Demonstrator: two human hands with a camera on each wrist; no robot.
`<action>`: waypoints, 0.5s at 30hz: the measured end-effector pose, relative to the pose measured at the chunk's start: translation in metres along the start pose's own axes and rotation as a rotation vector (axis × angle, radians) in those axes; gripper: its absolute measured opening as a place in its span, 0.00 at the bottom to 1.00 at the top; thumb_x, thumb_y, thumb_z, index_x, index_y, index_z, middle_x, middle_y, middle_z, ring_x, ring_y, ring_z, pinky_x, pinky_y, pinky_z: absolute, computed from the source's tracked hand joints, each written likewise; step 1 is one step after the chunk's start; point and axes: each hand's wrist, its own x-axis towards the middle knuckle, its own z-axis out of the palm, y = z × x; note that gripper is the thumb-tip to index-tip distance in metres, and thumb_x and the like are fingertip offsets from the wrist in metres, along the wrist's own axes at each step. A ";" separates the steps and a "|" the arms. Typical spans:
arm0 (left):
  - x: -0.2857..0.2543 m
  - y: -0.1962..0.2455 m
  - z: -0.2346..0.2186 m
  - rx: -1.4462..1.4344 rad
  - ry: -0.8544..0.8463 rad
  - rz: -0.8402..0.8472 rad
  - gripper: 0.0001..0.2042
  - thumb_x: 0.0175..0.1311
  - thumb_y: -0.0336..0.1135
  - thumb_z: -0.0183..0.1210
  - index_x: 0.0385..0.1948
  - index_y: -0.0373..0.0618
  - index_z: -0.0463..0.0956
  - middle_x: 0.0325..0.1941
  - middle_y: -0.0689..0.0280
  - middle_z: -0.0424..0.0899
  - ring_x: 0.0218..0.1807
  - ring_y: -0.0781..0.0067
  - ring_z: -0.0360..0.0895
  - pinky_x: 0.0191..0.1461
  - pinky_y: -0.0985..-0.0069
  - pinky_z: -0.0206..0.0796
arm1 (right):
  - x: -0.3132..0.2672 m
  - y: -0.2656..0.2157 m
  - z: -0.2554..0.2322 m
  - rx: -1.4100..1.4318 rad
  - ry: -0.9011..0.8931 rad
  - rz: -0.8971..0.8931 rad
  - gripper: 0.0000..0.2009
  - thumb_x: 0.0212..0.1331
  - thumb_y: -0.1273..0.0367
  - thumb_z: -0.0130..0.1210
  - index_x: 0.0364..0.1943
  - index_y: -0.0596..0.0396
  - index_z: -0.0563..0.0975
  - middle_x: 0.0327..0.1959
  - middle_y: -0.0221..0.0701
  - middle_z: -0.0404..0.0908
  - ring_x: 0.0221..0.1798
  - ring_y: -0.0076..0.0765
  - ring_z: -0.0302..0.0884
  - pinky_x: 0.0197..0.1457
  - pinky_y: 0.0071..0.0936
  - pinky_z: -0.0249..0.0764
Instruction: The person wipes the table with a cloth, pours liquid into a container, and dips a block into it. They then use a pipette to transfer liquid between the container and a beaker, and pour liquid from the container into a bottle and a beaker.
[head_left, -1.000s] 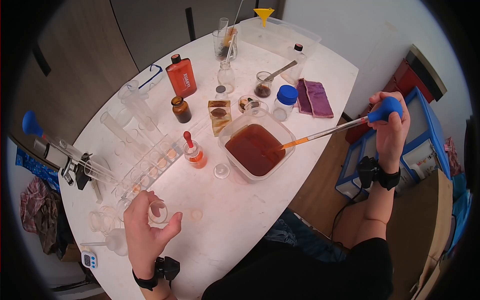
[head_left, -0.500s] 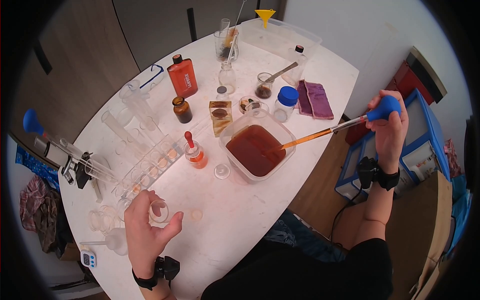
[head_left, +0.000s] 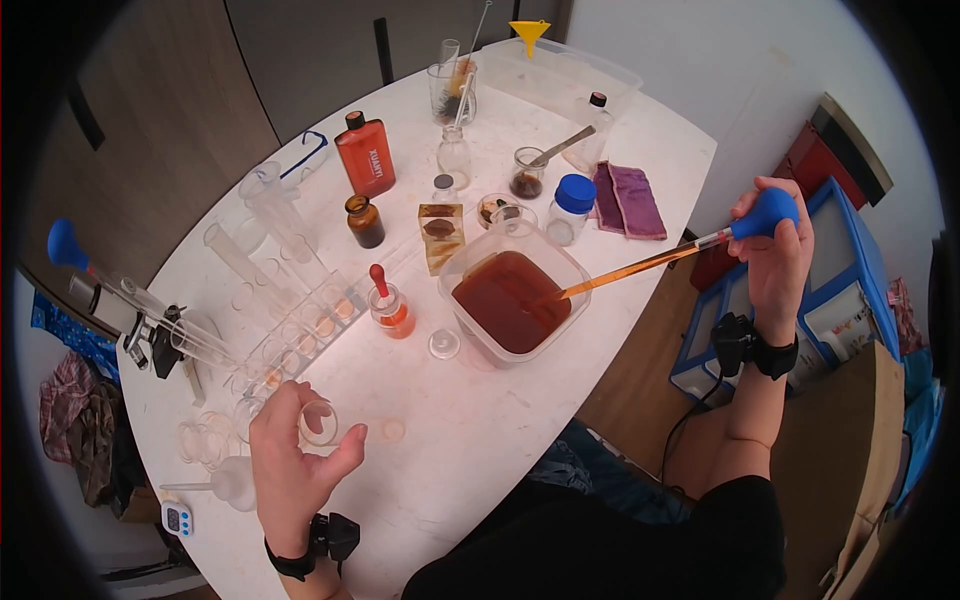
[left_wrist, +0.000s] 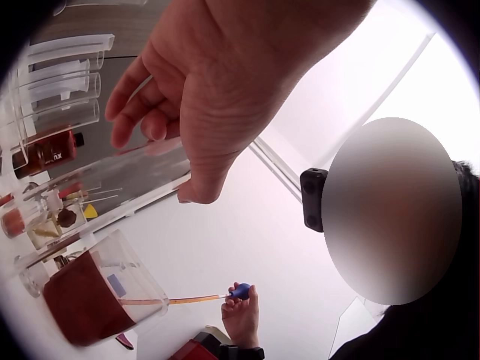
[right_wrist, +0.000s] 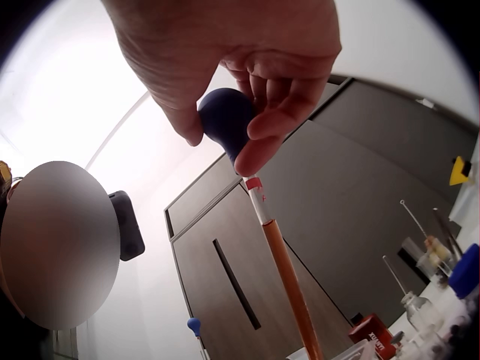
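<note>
My right hand (head_left: 778, 240) grips the blue rubber bulb (right_wrist: 227, 116) of a glass pipette (head_left: 640, 268). The pipette slants down to the left, its tip in the red-brown liquid (head_left: 510, 300) inside a square clear plastic tub (head_left: 470, 338). Amber liquid fills most of the stem, up close to a red mark below the bulb. On the near left, my left hand (head_left: 295, 455) holds a clear cylinder (left_wrist: 142, 176) near its round open rim, thumb on one side and fingers on the other.
Beside the tub are a red-capped dropper bottle (head_left: 392, 312), a small clear lid (head_left: 443, 343) and a blue-lidded jar (head_left: 572, 210). A rack of test tubes (head_left: 310, 335) runs along the left. Farther back stand a brown bottle (head_left: 364, 222) and a red bottle (head_left: 366, 158).
The amber liquid has climbed up the pipette stem toward the bulb. My right thumb and fingers stay on the bulb, and my left hand keeps its place with the cylinder.
</note>
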 end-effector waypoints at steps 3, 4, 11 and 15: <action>0.000 0.000 0.000 -0.005 0.000 0.007 0.17 0.36 0.34 0.66 0.23 0.39 0.65 0.18 0.61 0.67 0.21 0.65 0.63 0.42 0.74 0.65 | 0.000 0.000 0.000 -0.004 0.000 0.004 0.24 0.56 0.55 0.54 0.47 0.61 0.68 0.33 0.40 0.77 0.23 0.24 0.75 0.24 0.12 0.66; 0.000 -0.001 0.000 -0.005 0.000 0.023 0.17 0.36 0.34 0.66 0.23 0.38 0.65 0.18 0.61 0.67 0.21 0.65 0.63 0.43 0.74 0.65 | 0.000 0.000 0.000 -0.004 0.000 0.004 0.24 0.56 0.55 0.54 0.47 0.61 0.68 0.33 0.40 0.77 0.23 0.24 0.75 0.24 0.12 0.66; 0.000 0.002 -0.001 -0.001 -0.011 -0.019 0.17 0.37 0.34 0.66 0.23 0.39 0.65 0.18 0.61 0.68 0.21 0.65 0.63 0.42 0.74 0.65 | 0.000 0.000 0.000 -0.012 -0.003 0.006 0.24 0.56 0.54 0.54 0.47 0.61 0.68 0.33 0.40 0.77 0.23 0.24 0.76 0.24 0.12 0.67; 0.000 0.002 -0.001 0.010 -0.004 -0.004 0.17 0.36 0.34 0.66 0.23 0.39 0.65 0.19 0.61 0.69 0.21 0.66 0.63 0.36 0.75 0.64 | 0.000 0.000 0.000 -0.006 0.000 0.007 0.24 0.56 0.54 0.54 0.48 0.61 0.68 0.33 0.40 0.77 0.23 0.24 0.76 0.24 0.12 0.67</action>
